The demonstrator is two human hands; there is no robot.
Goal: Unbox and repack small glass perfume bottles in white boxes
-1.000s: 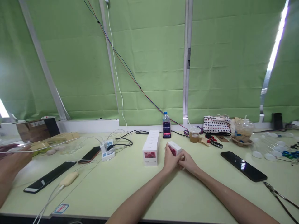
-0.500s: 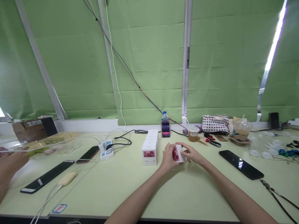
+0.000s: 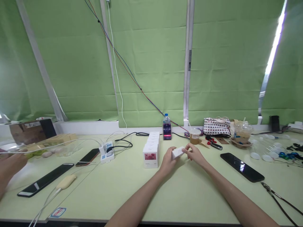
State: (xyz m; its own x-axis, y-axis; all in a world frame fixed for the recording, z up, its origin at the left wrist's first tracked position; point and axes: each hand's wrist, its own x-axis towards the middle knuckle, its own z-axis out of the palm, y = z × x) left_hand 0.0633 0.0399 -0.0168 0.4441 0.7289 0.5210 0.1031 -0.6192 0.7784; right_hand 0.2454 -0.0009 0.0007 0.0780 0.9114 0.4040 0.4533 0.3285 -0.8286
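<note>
Left hand (image 3: 167,162) gripped a box (image 3: 178,153). Right hand (image 3: 194,155) pinched its right end. Box row (image 3: 151,160) stood left, bottle (image 3: 166,119) far side

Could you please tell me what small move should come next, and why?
The left hand should probably hold the small white box steady, since it grips one end while the right hand is at the other.
</note>
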